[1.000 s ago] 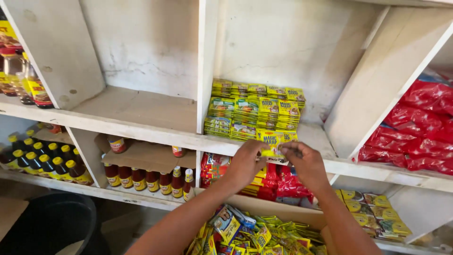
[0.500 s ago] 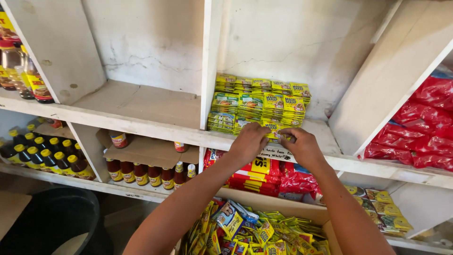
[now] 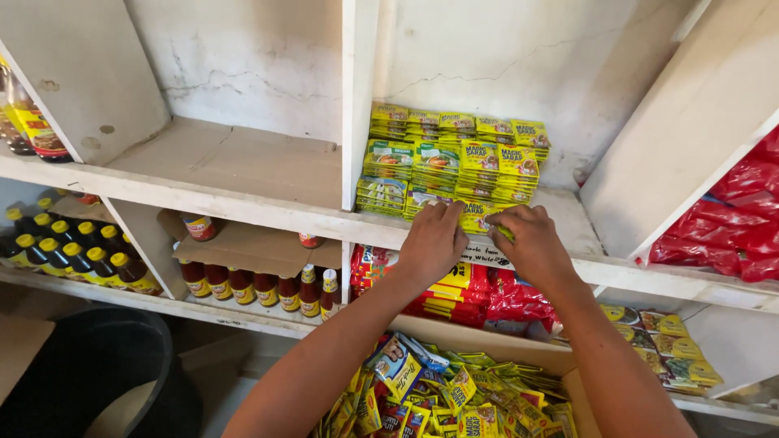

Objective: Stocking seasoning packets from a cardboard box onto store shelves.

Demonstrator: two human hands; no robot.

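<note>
Several white shelf bays (image 3: 243, 174) hold stock: stacked yellow-green sachets (image 3: 454, 162) in the middle bay, red packets (image 3: 742, 211) to the right, sauce bottles (image 3: 251, 284) below. Lower down, a cardboard box (image 3: 454, 397) brims with loose sachets. Both hands, palms down, pinch one yellow sachet (image 3: 479, 217) lying flat at the shelf's front edge, long axis left-right; left hand (image 3: 432, 239), right hand (image 3: 531, 243).

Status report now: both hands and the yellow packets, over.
Left hand and right hand both pressing on yellow packets at shelf edge. Stacked packets right behind. Nothing in the way.
</note>
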